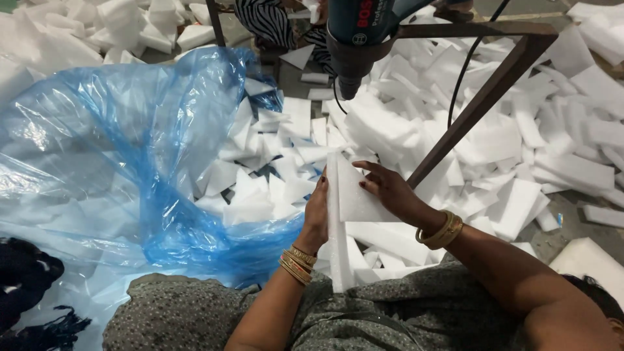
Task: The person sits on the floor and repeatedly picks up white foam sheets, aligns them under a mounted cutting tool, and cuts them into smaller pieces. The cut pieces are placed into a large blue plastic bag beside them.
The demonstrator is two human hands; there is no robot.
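Observation:
A long white foam strip (339,253) stands on edge in front of me, with a triangular white foam piece (356,195) pressed against its right side. My left hand (316,211) grips the strip's left face near its top. My right hand (389,188) lies flat on the triangular piece, fingers spread toward the strip. Both wrists carry gold bangles. A dark blue heat gun (354,39) hangs nozzle-down from a metal frame above the foam.
A big blue plastic bag (117,162) lies open at left, with several white foam triangles inside. Loose foam offcuts (520,143) cover the floor at right and back. A brown metal frame brace (481,97) slants past my right hand. Another person in striped cloth (266,19) sits behind.

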